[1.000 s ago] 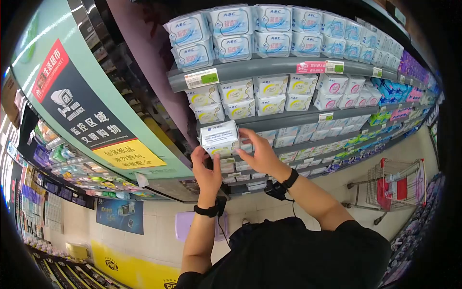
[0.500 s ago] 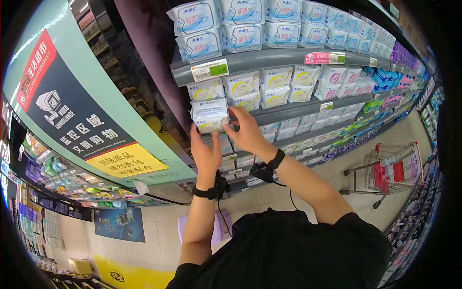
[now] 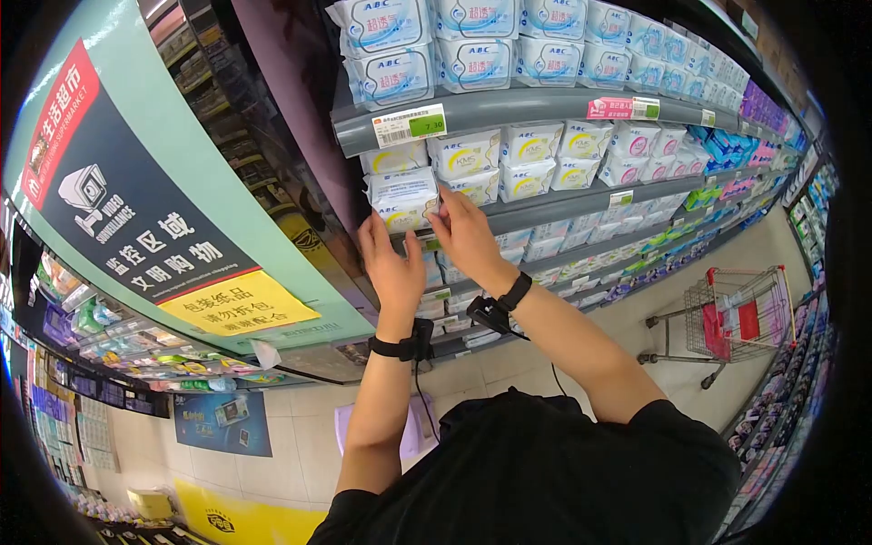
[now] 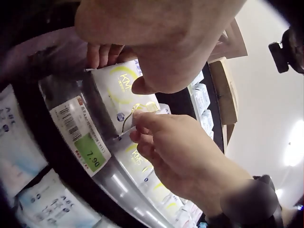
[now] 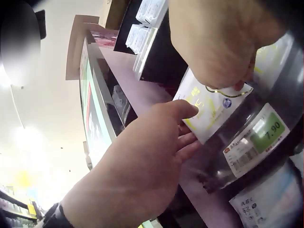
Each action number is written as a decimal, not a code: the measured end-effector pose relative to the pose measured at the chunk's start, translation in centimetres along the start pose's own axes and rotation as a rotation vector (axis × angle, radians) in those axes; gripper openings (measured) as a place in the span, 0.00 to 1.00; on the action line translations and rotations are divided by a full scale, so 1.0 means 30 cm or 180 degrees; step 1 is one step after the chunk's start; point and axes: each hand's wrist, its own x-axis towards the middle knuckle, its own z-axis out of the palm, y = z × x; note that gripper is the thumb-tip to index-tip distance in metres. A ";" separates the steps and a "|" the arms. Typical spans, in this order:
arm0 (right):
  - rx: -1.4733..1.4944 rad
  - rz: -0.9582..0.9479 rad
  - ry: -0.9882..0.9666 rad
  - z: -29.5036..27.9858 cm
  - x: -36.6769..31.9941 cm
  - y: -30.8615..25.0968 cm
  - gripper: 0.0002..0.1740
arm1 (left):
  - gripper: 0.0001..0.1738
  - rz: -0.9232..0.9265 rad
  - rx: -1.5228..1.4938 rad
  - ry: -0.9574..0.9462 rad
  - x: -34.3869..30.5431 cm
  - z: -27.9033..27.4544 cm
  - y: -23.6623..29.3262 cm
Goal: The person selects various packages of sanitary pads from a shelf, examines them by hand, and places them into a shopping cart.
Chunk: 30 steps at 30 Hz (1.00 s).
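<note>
Both hands hold one white soft pack of sanitary pads, marked ABC and KMS with a yellow curve, at the left end of the second shelf. My left hand grips its left side; in the right wrist view the left thumb lies on the printed front and the fingers are by the edge. On the opposite side my right hand pinches the corner, its fingertips at the edge in the left wrist view. Another KMS pack shows behind and above it, and matching packs stand just to the right.
Above runs a grey shelf edge with a price tag of 7.90, bearing blue-and-white ABC packs. A dark post and a green sign panel border the left. Behind at right stands a shopping cart; a purple stool is below.
Both hands have carried the pack up and forward to the left end of the second shelf, up against the row of packs there. The head view has shifted closer to the shelves.
</note>
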 end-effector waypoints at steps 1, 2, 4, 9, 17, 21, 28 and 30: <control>-0.0023 -0.0040 0.0082 0.010 0.006 0.007 0.31 | 0.36 0.0003 -0.0024 0.0006 0.003 0.006 -0.006; -0.0024 -0.0059 0.0133 0.019 0.010 0.010 0.32 | 0.37 0.0007 -0.0048 0.0007 0.004 0.014 -0.012; -0.0031 -0.0089 0.0224 0.031 0.013 0.017 0.33 | 0.38 -0.0010 -0.0099 -0.0013 0.004 0.025 -0.014; -0.0307 -0.0139 -0.0003 0.012 0.023 -0.016 0.35 | 0.41 -0.0044 -0.0068 -0.0029 0.011 0.048 -0.023; -0.0573 -0.0188 -0.0167 0.026 0.026 -0.002 0.34 | 0.45 -0.0185 0.0045 -0.0195 -0.005 0.059 -0.049; -0.0781 -0.0313 -0.0057 0.022 0.015 -0.003 0.35 | 0.49 -0.0076 0.0441 -0.0233 -0.022 0.065 -0.057; -0.0969 -0.0595 -0.0037 -0.060 0.016 -0.038 0.40 | 0.51 -0.0046 0.0358 -0.0040 -0.079 0.087 -0.028; -0.0351 -0.0664 -0.0277 -0.107 -0.032 -0.058 0.38 | 0.51 0.0266 0.0571 0.0008 -0.138 0.078 0.043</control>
